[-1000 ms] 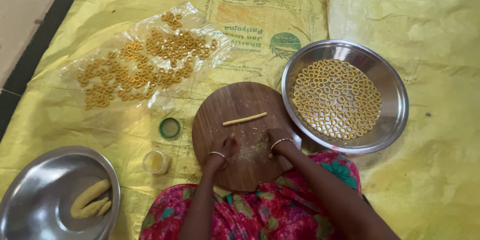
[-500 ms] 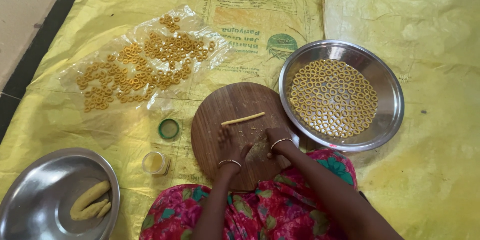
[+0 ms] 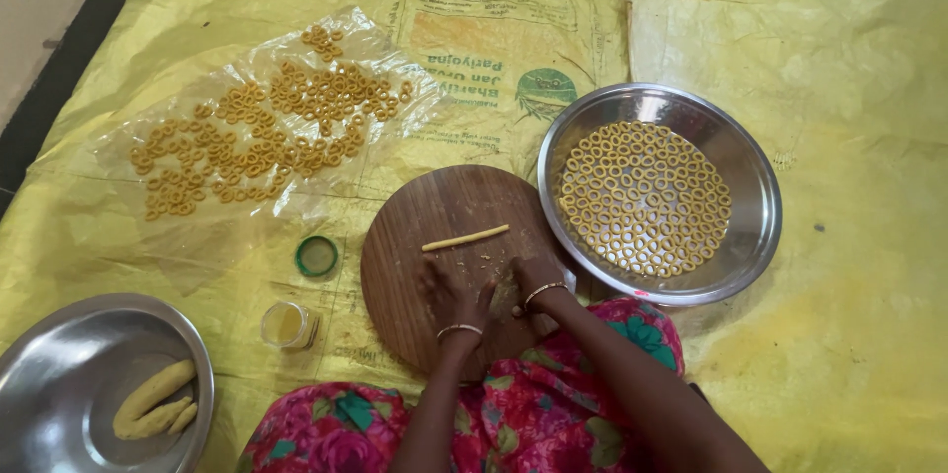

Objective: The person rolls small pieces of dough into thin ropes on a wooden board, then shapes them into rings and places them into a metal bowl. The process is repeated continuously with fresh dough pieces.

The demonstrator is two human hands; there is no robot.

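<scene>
My left hand and my right hand rest close together, palms down, on the near part of a round wooden board. They press on a small piece of yellow dough between them; most of it is hidden under the fingers. A thin rolled dough stick lies loose on the board just beyond my hands. A steel plate to the right of the board holds several small dough rings laid side by side.
A clear plastic sheet at the upper left carries several more dough rings. A green lid and a small open jar lie left of the board. A steel bowl at the lower left holds dough logs. Yellow sacking covers the floor.
My left hand has slid right across the board toward my right hand, so the two hands now sit close together over the dough. The view has shifted slightly.
</scene>
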